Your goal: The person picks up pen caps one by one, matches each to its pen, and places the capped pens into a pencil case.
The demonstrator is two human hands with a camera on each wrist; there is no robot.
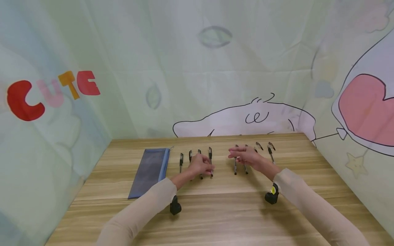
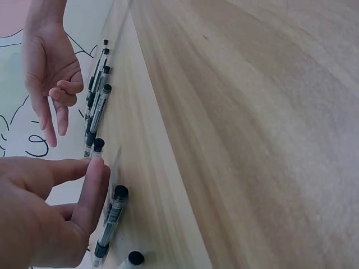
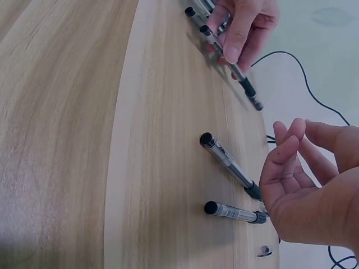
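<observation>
My left hand [image 1: 200,165] pinches a clear-barrelled pen with black ends [image 1: 210,152] between thumb and fingers, at the right end of the left row. In the right wrist view that pen [image 3: 226,56] slants just off the wood, its black end towards the camera. My right hand [image 1: 247,156] hovers over the right group of pens, fingers loosely bent, holding nothing. Beneath it lie one pen [image 1: 235,167] and another pen [image 1: 246,168], side by side. Farther right lies a pen [image 1: 271,154]; beyond it are small dark pieces [image 1: 259,146] that look like pen caps.
A dark mesh zip pouch [image 1: 148,171] with a blue edge lies left of the pens. Several pens, among them one pen [image 1: 181,161], stand in a row beside it. The wooden table [image 1: 215,215] ends at a printed curtain [image 1: 184,85].
</observation>
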